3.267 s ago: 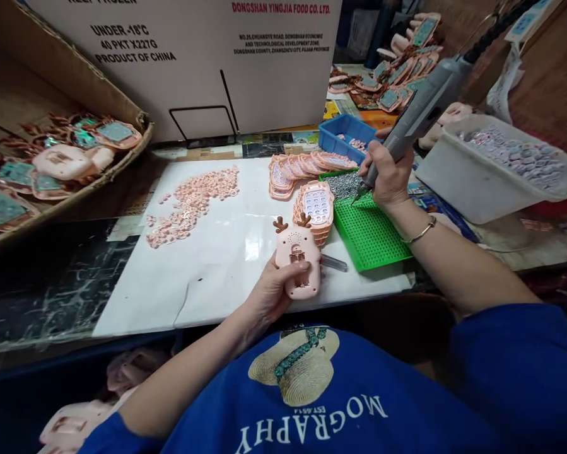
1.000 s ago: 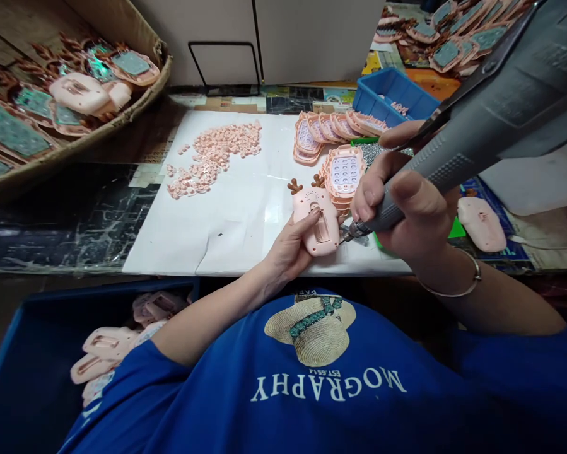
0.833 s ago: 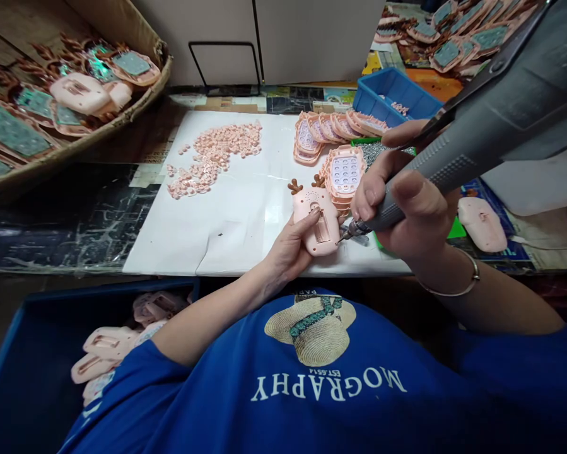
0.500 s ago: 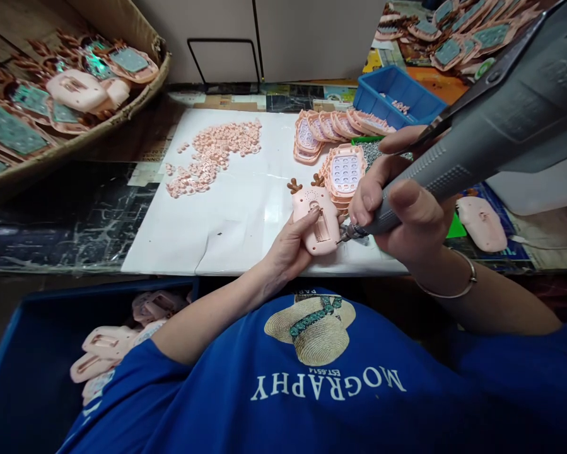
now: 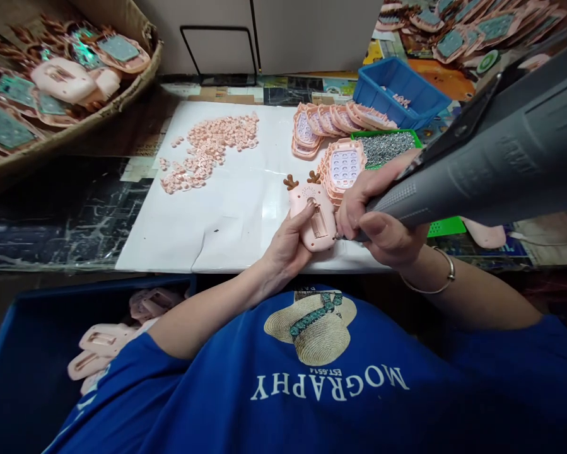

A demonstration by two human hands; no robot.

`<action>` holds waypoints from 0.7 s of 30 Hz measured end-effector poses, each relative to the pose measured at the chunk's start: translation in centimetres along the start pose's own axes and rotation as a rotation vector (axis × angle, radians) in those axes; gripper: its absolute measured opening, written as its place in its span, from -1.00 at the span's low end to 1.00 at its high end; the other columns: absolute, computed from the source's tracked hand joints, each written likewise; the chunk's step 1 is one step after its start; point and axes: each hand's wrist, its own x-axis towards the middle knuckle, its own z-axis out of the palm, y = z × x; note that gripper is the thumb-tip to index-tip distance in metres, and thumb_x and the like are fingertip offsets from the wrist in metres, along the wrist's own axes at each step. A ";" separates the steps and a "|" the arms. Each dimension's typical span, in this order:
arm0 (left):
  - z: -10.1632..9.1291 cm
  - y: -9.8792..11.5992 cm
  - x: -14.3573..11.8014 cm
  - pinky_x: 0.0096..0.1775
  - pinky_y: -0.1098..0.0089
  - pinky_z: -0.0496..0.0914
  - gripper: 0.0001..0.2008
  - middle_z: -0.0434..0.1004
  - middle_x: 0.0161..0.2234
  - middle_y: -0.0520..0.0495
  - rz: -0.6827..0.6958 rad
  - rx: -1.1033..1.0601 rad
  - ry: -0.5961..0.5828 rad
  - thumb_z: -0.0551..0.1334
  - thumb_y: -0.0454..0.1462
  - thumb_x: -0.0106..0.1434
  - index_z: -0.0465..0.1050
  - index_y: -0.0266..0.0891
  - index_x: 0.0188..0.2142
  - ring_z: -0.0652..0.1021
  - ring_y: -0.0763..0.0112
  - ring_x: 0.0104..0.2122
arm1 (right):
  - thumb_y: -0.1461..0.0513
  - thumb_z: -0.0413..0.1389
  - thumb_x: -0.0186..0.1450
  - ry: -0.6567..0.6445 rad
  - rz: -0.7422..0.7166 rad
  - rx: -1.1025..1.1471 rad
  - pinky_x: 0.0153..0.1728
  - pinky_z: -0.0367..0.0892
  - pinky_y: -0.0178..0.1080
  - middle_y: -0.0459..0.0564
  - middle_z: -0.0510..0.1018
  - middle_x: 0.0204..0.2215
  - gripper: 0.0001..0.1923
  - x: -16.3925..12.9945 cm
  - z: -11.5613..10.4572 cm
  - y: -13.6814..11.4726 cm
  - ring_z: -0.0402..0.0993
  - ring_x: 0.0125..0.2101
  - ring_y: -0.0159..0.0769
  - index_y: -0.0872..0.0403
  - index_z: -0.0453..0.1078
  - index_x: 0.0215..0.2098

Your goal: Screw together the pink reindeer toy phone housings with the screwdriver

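Gripping the pink toy phone (image 5: 312,217) from its near left side, the left hand (image 5: 287,243) is pinning it back-up on the white sheet (image 5: 226,208), thumb lying across the casing; two brown antlers are sticking out of the toy's far end. The right hand (image 5: 375,217) is clenching around the grey electric screwdriver (image 5: 477,173), and its tip is coming in at the toy's right edge, though the bit itself is hiding behind the fingers.

Just beyond the toy, one stack of keypad fronts (image 5: 340,170) is sitting face-up, and farther back one fanned row of pink shells (image 5: 340,120) is leaning along the sheet's far edge. To the toy's right, one green tray (image 5: 441,226) is holding a heap of silver screws (image 5: 387,146), too many to count. One blue bin (image 5: 401,88) is standing beyond that tray. Far left of the toy, a loose scatter of small pink buttons (image 5: 207,151) is spreading over the sheet, again past counting. One cardboard box (image 5: 75,135) of circuit-board halves is sitting well left of the toy, and one blue crate (image 5: 23,353) with a few pink shells is waiting below the sheet's near edge.
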 end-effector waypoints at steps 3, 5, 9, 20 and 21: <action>0.0 0.0 0.0 0.03 0.24 0.53 -0.72 0.69 -0.21 -0.12 0.009 0.017 0.001 0.26 -0.35 0.32 0.52 -0.30 0.02 0.67 0.27 -0.18 | 0.08 0.32 0.21 -0.010 -0.120 0.057 -0.64 0.29 -0.27 -0.30 0.36 -0.62 -0.75 0.2 0.1 0.3 0.26 -0.69 -0.39 -0.12 0.34 -0.27; 0.1 0.1 -0.1 0.02 0.23 0.54 -0.72 0.69 -0.21 -0.12 -0.001 0.030 0.003 0.27 -0.36 0.31 0.52 -0.31 0.01 0.68 0.28 -0.22 | 0.06 0.31 0.22 -0.014 -0.073 0.119 -0.67 0.26 -0.27 -0.29 0.37 -0.61 -0.74 0.8 0.2 0.0 0.23 -0.72 -0.40 -0.10 0.34 -0.24; 0.1 0.3 -0.2 -0.02 0.25 0.56 -0.75 0.69 -0.20 -0.17 -0.022 0.044 -0.008 0.25 -0.37 0.32 0.50 -0.34 -0.01 0.68 0.29 -0.24 | 0.04 0.31 0.20 0.029 -0.091 0.155 -0.73 0.16 -0.27 -0.29 0.34 -0.64 -0.69 2.7 -0.6 -2.7 0.17 -0.75 -0.39 -0.07 0.37 -0.18; 0.3 0.7 -0.4 -0.16 0.27 0.61 -0.58 0.69 -0.19 -0.22 -0.076 0.082 -0.029 0.22 -0.32 0.36 0.37 -0.29 0.20 0.71 0.23 -0.28 | -0.20 0.37 -0.16 0.700 -0.249 -0.266 -0.58 0.02 -0.14 -0.35 0.24 -0.71 -0.46 10.3 -14.7 3.8 0.03 -0.65 -0.39 -0.28 0.26 -0.35; 0.3 0.6 -0.4 -0.16 0.28 0.61 -0.59 0.69 -0.19 -0.24 -0.079 0.087 -0.031 0.21 -0.32 0.37 0.37 -0.30 0.19 0.71 0.23 -0.28 | -0.22 0.36 -0.14 0.703 -0.256 -0.266 -0.56 0.03 -0.13 -0.36 0.26 -0.70 -0.44 10.6 -15.6 4.9 0.02 -0.64 -0.38 -0.28 0.25 -0.32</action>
